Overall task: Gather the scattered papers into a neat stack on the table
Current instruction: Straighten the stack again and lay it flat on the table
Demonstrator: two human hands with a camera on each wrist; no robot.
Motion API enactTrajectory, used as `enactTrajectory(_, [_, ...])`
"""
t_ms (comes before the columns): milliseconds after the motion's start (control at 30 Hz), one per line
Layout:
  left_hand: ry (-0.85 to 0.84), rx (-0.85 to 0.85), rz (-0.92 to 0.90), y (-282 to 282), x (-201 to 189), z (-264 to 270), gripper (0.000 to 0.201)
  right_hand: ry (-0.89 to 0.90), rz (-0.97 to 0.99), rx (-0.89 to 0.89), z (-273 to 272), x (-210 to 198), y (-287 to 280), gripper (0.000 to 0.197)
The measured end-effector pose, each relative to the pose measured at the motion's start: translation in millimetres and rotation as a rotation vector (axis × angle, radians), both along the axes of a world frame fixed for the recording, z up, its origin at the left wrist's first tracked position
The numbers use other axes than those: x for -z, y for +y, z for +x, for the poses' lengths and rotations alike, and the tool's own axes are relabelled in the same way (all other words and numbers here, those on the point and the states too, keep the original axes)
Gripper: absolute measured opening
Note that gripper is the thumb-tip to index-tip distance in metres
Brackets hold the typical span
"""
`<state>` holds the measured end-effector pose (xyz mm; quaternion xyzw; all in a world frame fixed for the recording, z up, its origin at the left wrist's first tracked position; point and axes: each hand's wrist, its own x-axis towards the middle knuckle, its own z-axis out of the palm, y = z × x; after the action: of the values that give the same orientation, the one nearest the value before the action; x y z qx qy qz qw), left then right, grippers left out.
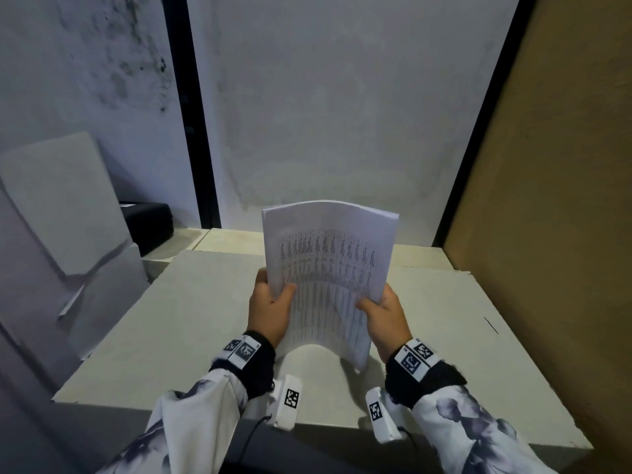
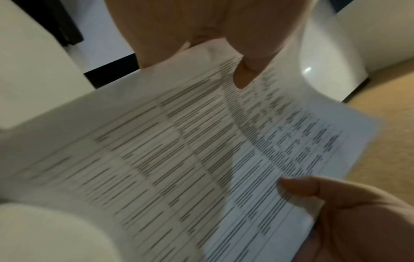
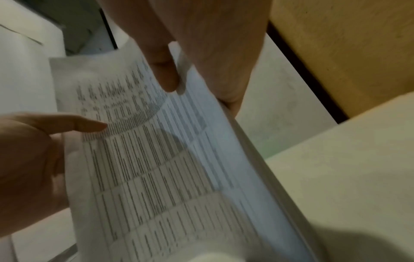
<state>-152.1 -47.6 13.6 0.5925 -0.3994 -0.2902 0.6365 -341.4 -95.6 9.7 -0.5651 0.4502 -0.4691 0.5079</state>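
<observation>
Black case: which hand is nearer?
Left. The left hand grips the papers' left edge, on the black case's side; the right hand grips their right edge.

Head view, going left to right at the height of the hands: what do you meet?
Leaning white boards → left hand → bundle of papers → right hand → bare table → brown panel.

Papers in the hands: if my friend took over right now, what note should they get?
Left hand: grips the left edge of the paper stack, thumb on the printed top sheet.
Right hand: grips the right edge the same way.
Stack: gathered, held bowed and roughly upright, its lower edge at or just above the table; contact is unclear.
Done: no loose sheets show on the table.
Left: square the edges, then lay the stack flat on the table and let go.
</observation>
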Motion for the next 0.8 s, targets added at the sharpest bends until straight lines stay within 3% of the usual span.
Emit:
enactTrajectory(133, [0.082, 0.032, 0.066, 4, 15, 4, 0.017, -0.008, 0.079, 0.023, 0, 10, 7, 0.04])
enactTrajectory(333, [0.018, 0.077, 0.059, -1, -9, 19, 0.027, -0.053, 0.047, 0.02, -4, -7, 2, 0.042])
enactTrajectory(533, [0.07, 0.094, 0.129, 12, 28, 6, 0.023, 0.041, 0.147, 0.084, 7, 22, 12, 0.031])
enactTrajectory(800, [0.098, 0.057, 0.164, 13, 35, 13, 0.018, 0.087, 0.153, 0.084, 3, 20, 16, 0.028])
